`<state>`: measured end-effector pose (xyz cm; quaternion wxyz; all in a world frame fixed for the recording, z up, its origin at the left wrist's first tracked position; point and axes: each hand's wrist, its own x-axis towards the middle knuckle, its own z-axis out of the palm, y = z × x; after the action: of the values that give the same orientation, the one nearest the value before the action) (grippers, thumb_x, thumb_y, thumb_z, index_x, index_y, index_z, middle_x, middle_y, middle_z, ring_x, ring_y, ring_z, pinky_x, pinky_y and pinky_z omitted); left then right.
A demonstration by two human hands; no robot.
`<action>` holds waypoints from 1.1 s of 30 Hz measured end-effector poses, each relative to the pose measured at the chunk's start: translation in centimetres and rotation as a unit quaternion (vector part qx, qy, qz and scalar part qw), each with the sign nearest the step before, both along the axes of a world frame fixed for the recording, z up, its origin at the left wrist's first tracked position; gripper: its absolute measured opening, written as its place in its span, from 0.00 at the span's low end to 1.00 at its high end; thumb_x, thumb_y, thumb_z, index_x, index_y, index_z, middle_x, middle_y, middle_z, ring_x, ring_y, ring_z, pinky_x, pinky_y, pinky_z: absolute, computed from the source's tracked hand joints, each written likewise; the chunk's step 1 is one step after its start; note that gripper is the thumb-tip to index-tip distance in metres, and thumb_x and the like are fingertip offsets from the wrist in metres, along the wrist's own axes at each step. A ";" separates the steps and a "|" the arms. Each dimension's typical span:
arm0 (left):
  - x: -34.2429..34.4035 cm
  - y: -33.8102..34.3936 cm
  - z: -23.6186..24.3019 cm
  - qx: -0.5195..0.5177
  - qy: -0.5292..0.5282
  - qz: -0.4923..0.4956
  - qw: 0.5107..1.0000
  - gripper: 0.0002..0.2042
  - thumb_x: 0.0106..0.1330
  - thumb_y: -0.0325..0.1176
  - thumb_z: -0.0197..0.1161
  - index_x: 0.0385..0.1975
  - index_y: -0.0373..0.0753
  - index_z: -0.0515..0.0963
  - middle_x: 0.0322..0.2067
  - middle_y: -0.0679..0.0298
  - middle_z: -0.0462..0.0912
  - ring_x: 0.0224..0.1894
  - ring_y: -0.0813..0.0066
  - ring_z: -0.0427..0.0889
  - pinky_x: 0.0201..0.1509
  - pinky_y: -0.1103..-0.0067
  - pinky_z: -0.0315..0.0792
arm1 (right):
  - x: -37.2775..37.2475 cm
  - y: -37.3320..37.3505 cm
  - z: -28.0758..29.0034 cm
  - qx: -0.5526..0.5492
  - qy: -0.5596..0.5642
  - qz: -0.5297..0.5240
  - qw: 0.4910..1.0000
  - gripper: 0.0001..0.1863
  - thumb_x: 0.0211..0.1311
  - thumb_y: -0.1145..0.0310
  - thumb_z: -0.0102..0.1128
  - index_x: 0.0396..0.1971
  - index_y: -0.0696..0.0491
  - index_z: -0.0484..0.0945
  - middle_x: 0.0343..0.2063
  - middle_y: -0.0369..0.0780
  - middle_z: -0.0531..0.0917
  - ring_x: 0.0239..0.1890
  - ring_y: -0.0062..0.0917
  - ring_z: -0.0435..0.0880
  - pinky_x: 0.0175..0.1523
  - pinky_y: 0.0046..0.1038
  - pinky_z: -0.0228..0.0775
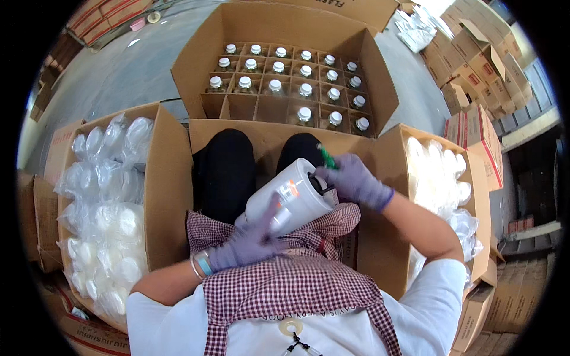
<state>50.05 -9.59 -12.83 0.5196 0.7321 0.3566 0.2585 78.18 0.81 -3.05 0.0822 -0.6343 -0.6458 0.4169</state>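
Observation:
A white cylinder [279, 204] with an orange mark on its side and a dark end lies tilted across my lap. My left hand [252, 240], in a purple-grey glove, rests against its near side with the fingers spread and partly blurred by motion. At the cylinder's dark end is my right hand [356, 181], gloved alike, its fingers closed around a slim green object [326, 156] whose tip sticks up past them. Whether that is a pen or a cutter I cannot tell. The right fingertips are partly hidden at the cylinder's dark end.
Ahead stands an open divided carton [205, 107] of clear bottles with white caps; some front-left cells hold none. Cartons of plastic-wrapped white and clear items flank me, left [169, 190] and right [480, 213]. More stacked cartons [484, 74] stand behind on the right.

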 end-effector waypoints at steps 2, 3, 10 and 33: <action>0.5 0.1 2.2 -0.089 0.058 -0.068 0.992 0.57 0.63 0.55 0.70 0.78 0.40 0.33 0.70 0.38 0.59 0.70 0.53 0.65 0.72 0.66 0.63 | 1.5 0.4 -1.4 -0.205 0.103 -0.119 0.966 0.15 0.68 0.56 0.63 0.31 0.54 0.81 0.23 0.35 0.81 0.21 0.21 0.80 0.27 0.24 0.74; 0.7 -0.1 3.4 -0.131 0.090 -0.104 0.982 0.59 0.63 0.54 0.71 0.78 0.41 0.29 0.71 0.35 0.55 0.73 0.49 0.62 0.73 0.65 0.61 | 3.0 0.2 -2.1 -0.236 0.156 -0.122 0.951 0.15 0.69 0.56 0.63 0.31 0.55 0.81 0.23 0.34 0.81 0.20 0.18 0.80 0.27 0.22 0.74; -2.7 4.3 3.8 -0.233 -0.190 0.071 0.951 0.47 0.53 0.41 0.80 0.73 0.37 0.63 0.60 0.63 0.79 0.59 0.77 0.77 0.65 0.76 0.71 | 1.7 -0.8 7.0 0.409 0.051 0.341 0.845 0.08 0.59 0.64 0.67 0.36 0.50 0.83 0.37 0.39 0.84 0.36 0.30 0.84 0.42 0.31 0.79; -5.1 13.2 0.0 -0.299 -0.121 -0.193 0.927 0.44 0.44 0.36 0.77 0.69 0.39 0.70 0.31 0.74 0.82 0.23 0.89 0.66 0.25 0.90 0.60 | -2.5 -2.8 7.5 0.472 -0.052 0.597 0.646 0.09 0.50 0.65 0.67 0.33 0.45 0.82 0.39 0.34 0.78 0.47 0.29 0.80 0.58 0.35 0.78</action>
<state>44.96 3.59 -12.81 0.7935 0.5604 0.2039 0.1212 75.70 -2.02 4.44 0.0702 -0.0076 -0.9973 -0.0197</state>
